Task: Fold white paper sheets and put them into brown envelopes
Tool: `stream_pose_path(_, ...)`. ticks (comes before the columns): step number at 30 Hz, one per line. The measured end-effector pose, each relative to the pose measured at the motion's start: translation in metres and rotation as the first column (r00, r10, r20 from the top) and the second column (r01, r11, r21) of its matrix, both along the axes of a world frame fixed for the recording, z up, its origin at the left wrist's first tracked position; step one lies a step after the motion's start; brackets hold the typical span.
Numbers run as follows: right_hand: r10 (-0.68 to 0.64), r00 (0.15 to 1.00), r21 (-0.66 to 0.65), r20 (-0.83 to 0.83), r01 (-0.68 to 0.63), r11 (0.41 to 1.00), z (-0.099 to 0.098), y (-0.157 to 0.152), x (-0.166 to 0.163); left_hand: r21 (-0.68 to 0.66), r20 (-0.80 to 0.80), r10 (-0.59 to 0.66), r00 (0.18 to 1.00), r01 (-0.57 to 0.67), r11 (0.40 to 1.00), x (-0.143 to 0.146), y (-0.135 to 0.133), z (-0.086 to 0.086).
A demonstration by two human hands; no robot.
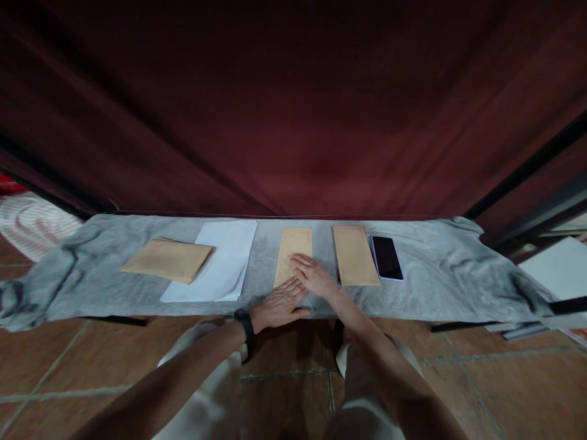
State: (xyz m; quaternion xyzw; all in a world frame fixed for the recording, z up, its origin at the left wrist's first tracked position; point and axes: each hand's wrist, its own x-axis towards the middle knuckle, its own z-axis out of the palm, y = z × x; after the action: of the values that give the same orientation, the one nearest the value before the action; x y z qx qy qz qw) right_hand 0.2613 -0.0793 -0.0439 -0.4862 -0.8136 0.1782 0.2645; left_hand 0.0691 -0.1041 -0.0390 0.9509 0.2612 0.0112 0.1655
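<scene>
A tan paper envelope [295, 239] lies lengthwise in front of me on a grey cloth. My left hand [279, 305], with a dark band at the wrist, rests flat over its near end, fingers stretched out. My right hand [312, 275] lies flat on the middle of the same envelope, its fingers touching or overlapping those of the left. To the right sits another tan envelope [356, 255], apart from both hands. On the left, a stack of tan envelopes [167, 260] partly covers a pile of white paper sheets [224, 260].
A phone [387, 258] with a dark screen lies right of the second envelope. The grey cloth [435, 269] drapes a narrow table. Behind it hangs a dark red curtain [293, 140]. Tiled floor [284, 360] shows below, and white papers [557, 266] stand at far right.
</scene>
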Motion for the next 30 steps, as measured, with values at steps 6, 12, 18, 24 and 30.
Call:
stream_pose_path(6,0.029,0.969,0.024,0.247,-0.036,0.999,-0.011,0.004,-0.006,-0.015,0.006,0.000,1.000,0.000,1.000,0.001,-0.005,0.003)
stream_pose_path(12,-0.067,0.956,0.001,0.284,0.070,0.998,-0.016,0.026,-0.005,-0.016,0.025,0.005,1.000,-0.005,1.000,0.001,-0.013,0.004)
stream_pose_path(18,-0.224,0.923,0.039,0.312,0.223,0.974,-0.014,0.039,-0.006,0.010,0.061,0.000,0.998,-0.001,1.000,0.001,-0.018,0.002)
stream_pose_path(24,-0.338,0.874,0.048,0.348,0.343,0.938,-0.013,0.043,-0.006,0.017,0.109,0.003,0.994,-0.005,1.000,-0.002,-0.023,0.008)
stream_pose_path(30,-0.402,0.840,0.092,0.364,0.397,0.913,-0.020,0.044,-0.003,0.053,0.087,0.006,0.996,-0.010,0.999,-0.006,-0.026,0.013)
